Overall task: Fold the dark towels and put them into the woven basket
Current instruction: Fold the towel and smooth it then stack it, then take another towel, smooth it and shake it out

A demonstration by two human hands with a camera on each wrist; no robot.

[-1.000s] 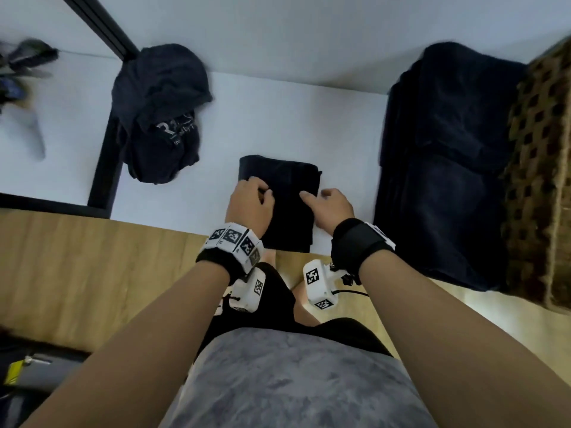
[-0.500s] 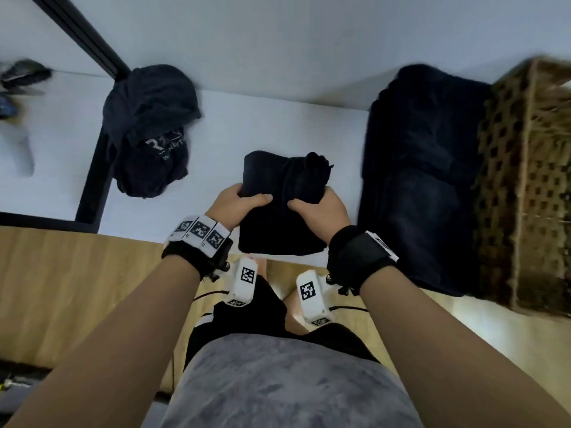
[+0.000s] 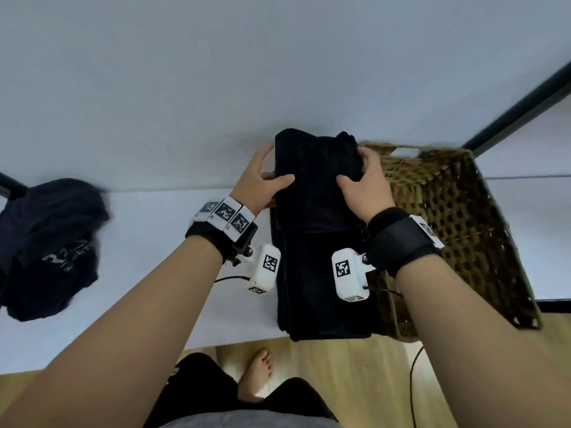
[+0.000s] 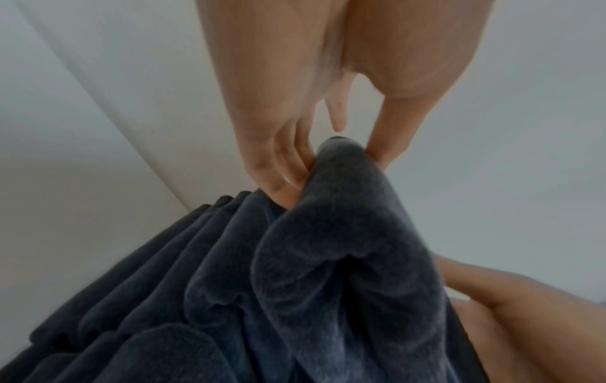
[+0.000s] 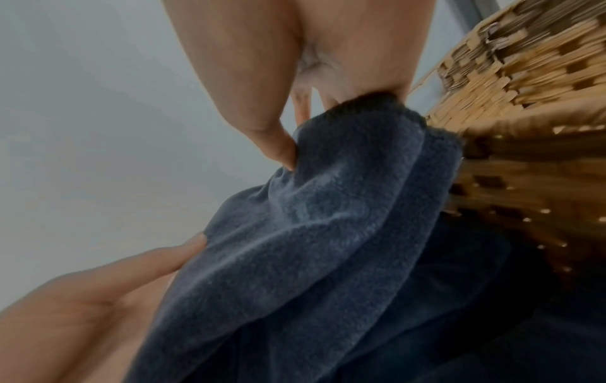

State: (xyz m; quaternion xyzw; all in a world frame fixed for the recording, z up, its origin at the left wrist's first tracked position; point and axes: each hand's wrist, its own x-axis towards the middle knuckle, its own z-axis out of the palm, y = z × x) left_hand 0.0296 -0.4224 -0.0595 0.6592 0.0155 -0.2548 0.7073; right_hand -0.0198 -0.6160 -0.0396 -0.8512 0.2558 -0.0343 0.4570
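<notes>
- Left hand (image 3: 261, 177): thumb lies on top of the folded towel (image 3: 315, 168), fingers run under its left edge. In the left wrist view the fingers (image 4: 282, 165) and thumb pinch a rolled fold of the cloth between them.
- Right hand (image 3: 366, 180): thumb presses into the top face, fingers curl over the towel's right edge. The right wrist view shows the thumb dug into the nap.
- The folded towel is held clear of the white table (image 3: 148, 273), raised above a stack of dark towels (image 3: 321, 288) that lies at the table's front edge.
- The woven basket (image 3: 457, 230) stands just beside the stack, on its right, touching or nearly touching it; the held towel's right edge is near the basket's left rim.
- A crumpled dark garment (image 3: 49, 248) with pale lettering lies well apart, at the table's left end.
</notes>
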